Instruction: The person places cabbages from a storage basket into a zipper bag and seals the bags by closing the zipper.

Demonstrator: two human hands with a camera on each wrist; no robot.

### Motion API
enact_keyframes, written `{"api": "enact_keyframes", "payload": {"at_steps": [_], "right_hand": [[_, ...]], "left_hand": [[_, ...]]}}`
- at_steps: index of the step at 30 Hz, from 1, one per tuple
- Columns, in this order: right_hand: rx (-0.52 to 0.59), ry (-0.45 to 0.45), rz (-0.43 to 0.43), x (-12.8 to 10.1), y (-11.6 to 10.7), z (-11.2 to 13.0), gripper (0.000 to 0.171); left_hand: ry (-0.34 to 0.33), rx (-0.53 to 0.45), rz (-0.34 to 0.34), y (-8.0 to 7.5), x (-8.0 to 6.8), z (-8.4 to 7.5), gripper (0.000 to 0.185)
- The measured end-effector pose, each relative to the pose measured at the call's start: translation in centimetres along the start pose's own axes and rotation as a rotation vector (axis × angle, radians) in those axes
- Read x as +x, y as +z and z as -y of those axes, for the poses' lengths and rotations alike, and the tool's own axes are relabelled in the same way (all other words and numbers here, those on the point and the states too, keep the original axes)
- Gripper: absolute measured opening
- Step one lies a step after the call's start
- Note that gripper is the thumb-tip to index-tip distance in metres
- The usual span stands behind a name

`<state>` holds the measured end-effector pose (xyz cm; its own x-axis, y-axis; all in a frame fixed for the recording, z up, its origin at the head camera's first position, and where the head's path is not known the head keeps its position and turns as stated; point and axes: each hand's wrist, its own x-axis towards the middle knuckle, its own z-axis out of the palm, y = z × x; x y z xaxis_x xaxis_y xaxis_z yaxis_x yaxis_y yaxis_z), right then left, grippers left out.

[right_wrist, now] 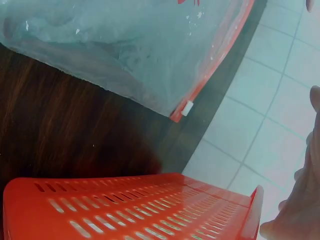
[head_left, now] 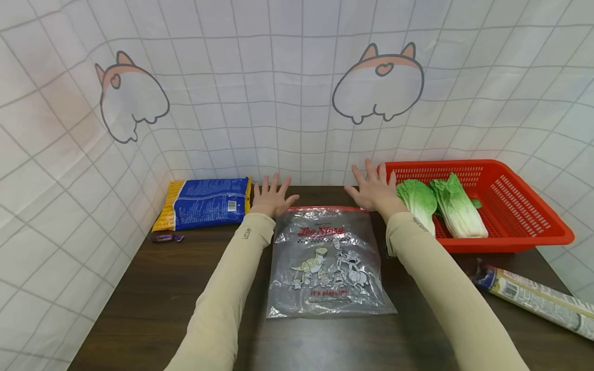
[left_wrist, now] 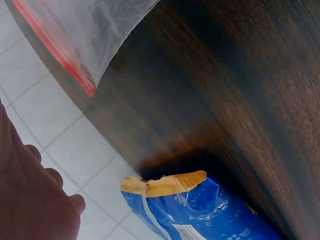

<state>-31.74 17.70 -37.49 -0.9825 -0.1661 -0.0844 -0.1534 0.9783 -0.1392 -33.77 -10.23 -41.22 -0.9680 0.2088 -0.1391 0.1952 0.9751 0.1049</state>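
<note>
A clear zip bag point(head_left: 327, 263) with cartoon print and a red seal lies flat on the dark wooden table point(head_left: 153, 293). My left hand point(head_left: 271, 196) hovers with fingers spread at the bag's far left corner, holding nothing. At the far right corner my right hand point(head_left: 373, 188) is spread the same way. In the left wrist view the bag's red-edged corner point(left_wrist: 82, 80) shows beside my left hand point(left_wrist: 35, 200). The right wrist view shows the bag's seal end with its white slider point(right_wrist: 187, 107).
A blue and yellow snack packet point(head_left: 204, 203) lies at the far left, a small purple wrapper point(head_left: 166, 237) below it. A red slotted basket point(head_left: 510, 206) at the right holds two napa cabbages point(head_left: 457, 206). A rolled newspaper point(head_left: 538, 299) lies at the right front.
</note>
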Motion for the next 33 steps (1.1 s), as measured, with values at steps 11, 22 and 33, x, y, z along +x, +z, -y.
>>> {"api": "enact_keyframes", "payload": {"at_steps": [11,22,33], "right_hand": [[0.051,-0.137,-0.072,0.2,0.8,1.2,0.067],[0.306,-0.221,-0.015,-2.1,4.2,3.1,0.061],[0.374,-0.207,0.023,-2.5,5.5,2.9,0.060]], "left_hand": [[0.071,-0.201,0.010,2.2,1.3,0.2,0.071],[0.173,-0.405,-0.011,5.6,1.6,0.9,0.057],[0.190,-0.496,-0.083,5.9,1.7,0.2,0.031]]}}
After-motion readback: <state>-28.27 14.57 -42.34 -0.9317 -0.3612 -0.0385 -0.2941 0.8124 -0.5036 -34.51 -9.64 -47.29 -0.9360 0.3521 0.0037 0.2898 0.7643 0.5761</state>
